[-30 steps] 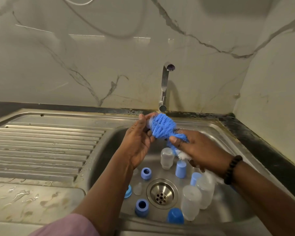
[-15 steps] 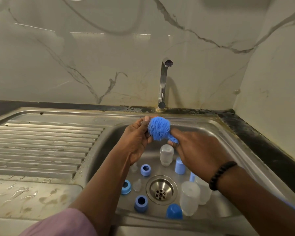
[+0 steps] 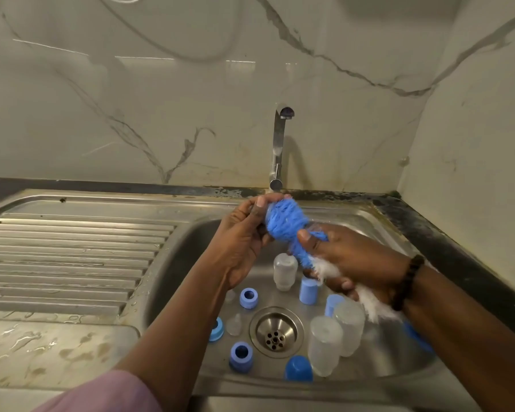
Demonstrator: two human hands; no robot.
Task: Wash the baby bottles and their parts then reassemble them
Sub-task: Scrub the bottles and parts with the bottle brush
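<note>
Over the sink, my left hand curls its fingers round the top end of a blue bristle brush; a clear part seems to cover that end, but I cannot tell what it is. My right hand grips the brush lower down, where white bristles stick out past the palm. On the sink floor stand clear bottles, blue rings, blue caps and a clear nipple.
The steel faucet rises just behind my hands, against the marble wall. The drain sits mid-basin among the parts. A ribbed, wet drainboard lies left of the sink wall. A marble side wall closes the right.
My right hand slid back down and right along the brush, so the white bristles show again. The left hand stayed at the brush's top end.
</note>
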